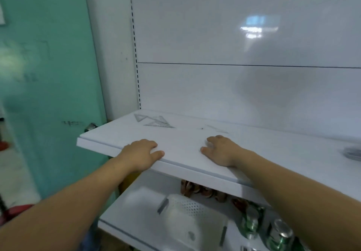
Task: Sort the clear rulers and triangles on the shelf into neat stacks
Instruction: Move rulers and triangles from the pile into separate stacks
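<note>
Two hands, left hand (141, 153) and right hand (219, 150), rest flat, empty, mid-frame on shelf (273, 153); reach back toward clear triangles (154, 121), slide together gently.

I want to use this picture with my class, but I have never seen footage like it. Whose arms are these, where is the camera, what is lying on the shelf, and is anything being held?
There is no machine here. A person wears a wide-angle camera on the head, looking forward and down, so you see their own two bare arms.

The left hand rests at the front edge of a white shelf. The right hand lies flat on top of it. Neither holds anything.

Towards the back left of the shelf lie a few clear triangles, loosely overlapping rather than stacked. A faint clear piece, hard to make out, lies beyond the right hand.

On the shelf below are a white perforated basket and green cans.
</note>
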Demonstrator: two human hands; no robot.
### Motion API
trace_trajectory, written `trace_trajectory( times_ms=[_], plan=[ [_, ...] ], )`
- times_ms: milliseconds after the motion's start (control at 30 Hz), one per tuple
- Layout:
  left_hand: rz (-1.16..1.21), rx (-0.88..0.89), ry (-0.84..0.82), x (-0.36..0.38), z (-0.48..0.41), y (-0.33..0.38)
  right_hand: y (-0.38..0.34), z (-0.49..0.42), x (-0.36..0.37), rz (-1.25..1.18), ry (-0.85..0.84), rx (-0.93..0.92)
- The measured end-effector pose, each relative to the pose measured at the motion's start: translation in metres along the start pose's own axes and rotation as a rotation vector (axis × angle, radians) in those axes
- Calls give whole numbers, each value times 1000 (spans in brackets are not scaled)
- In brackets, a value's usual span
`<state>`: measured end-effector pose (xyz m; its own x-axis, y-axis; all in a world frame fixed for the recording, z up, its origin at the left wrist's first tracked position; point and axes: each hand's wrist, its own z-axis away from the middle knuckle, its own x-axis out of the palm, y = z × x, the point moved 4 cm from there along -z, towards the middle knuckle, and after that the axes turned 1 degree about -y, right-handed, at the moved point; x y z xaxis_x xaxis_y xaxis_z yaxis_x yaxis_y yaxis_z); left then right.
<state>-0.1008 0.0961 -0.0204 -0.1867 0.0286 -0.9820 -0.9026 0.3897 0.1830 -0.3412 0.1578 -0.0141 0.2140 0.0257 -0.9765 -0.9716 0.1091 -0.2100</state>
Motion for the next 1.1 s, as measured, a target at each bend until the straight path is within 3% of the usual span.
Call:
trace_trajectory(
  times_ms=[267,400,567,700,900,1100],
  plan=[
    [5,-66,-7,-10,-71,-31,25,-68,-3,55,95,288],
    [-9,-34,-28,-10,-109,-37,21,-109,-2,64,29,165],
    [-55,-14,-42,-3,-137,-40,6,-144,-1,25,96,20],
    [53,65,88,-8,-130,-38,9,-141,-5,-15,107,18],
    [115,215,50,-13,-107,-41,-7,-115,-8,83,104,90],
    [118,386,127,-21,-72,-61,-54,-50,4,82,186,141]
  ],
)
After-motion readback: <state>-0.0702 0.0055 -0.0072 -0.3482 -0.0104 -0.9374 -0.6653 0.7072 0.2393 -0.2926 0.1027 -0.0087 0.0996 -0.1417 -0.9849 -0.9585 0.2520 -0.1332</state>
